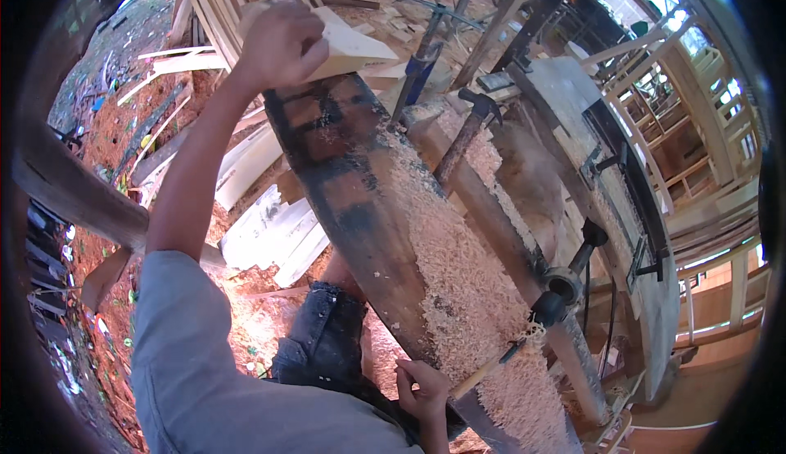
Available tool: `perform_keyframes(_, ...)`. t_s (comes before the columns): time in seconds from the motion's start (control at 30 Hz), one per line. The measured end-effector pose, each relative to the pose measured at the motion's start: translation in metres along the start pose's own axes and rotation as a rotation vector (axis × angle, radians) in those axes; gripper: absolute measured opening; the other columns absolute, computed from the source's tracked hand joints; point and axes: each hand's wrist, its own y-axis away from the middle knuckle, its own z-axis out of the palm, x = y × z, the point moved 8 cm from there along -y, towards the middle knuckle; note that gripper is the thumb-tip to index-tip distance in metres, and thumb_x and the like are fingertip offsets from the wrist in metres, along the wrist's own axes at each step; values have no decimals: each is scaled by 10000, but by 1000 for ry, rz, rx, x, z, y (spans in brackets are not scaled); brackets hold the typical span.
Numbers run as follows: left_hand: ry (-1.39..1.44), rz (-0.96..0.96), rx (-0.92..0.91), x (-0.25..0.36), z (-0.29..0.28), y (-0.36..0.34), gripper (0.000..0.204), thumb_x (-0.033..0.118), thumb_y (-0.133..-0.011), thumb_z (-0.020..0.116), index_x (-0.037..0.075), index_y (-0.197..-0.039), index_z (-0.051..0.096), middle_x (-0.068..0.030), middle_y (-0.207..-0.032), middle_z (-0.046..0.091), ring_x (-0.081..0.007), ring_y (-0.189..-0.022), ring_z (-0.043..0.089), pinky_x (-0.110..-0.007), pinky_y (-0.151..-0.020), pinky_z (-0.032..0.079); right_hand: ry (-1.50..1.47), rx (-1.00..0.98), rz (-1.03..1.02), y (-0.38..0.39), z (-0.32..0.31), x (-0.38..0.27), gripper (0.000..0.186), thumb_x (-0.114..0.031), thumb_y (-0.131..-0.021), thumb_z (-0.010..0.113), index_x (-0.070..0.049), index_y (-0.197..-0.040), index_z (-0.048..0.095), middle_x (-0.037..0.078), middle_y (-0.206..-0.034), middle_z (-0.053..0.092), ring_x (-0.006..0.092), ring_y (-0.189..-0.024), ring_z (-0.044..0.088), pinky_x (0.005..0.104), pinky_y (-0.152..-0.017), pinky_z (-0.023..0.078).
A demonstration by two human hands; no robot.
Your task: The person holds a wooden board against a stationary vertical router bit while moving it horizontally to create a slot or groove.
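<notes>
My left hand [282,43] is at the far end of a dark, stained plank [348,200], arm stretched out. Its fingers are curled on a pale piece of wood [352,47] with an angled end. Close to my body, my right hand [423,390] is closed at the plank's near edge; what its fingers hold, if anything, is hidden. Against its outer side ends the wooden handle of a slim tool [483,370] with a dark head, lying over the shavings [458,282]. Beyond the plank, a hammer [468,131] leans with its head up.
A corded power tool [563,286] sits right of the plank. Further right lies a long board [634,216] with black metal fittings. Pale offcuts [274,229] lie on the ground to the left, by a thick log [78,184]. A blue-handled saw-like tool [417,73] stands beyond.
</notes>
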Motion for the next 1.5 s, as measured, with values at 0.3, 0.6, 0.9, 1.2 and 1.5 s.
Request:
perform_keyframes(0.3,63,-26,-113,4,126,25,156,169,-839,662,16,-870,666,-148,-839,643,-357,-865,624,-453,-806,486,-43,-11,30,-2,-3,6,161,-23,-836,718,-47,-996,716,95,-755,681,196,-569,662,306,-541,518)
perform_keyframes(0.6,-3,-432,-31,-4,185,63,139,147,-875,661,26,-943,674,-158,-968,655,-357,-1067,624,-468,-945,490,-88,-12,46,2,-4,9,179,-17,-826,711,-41,-1003,705,104,-772,681,218,-608,667,314,-555,517)
perform_keyframes(0.9,-11,-611,377,-14,83,219,51,83,-881,664,36,-888,645,-154,-906,660,-352,-891,633,-449,-808,501,-23,38,-5,-1,-5,10,135,-41,-836,726,-52,-969,709,114,-805,700,246,-640,690,326,-586,539)
perform_keyframes(1.2,-80,-1138,-731,-40,175,540,921,591,-747,811,-36,-1349,502,-270,-1326,560,-461,-1250,519,-530,-1062,437,-81,18,70,0,-2,17,130,28,-817,683,3,-940,718,135,-805,713,198,-652,696,280,-552,527)
perform_keyframes(1.5,-144,-1252,-1078,-39,181,634,1533,614,-485,947,-16,-1588,88,-239,-1622,254,-431,-1504,243,-583,-1202,263,-33,-11,153,4,0,17,80,-14,-832,662,3,-894,709,114,-729,685,188,-608,660,286,-557,504)
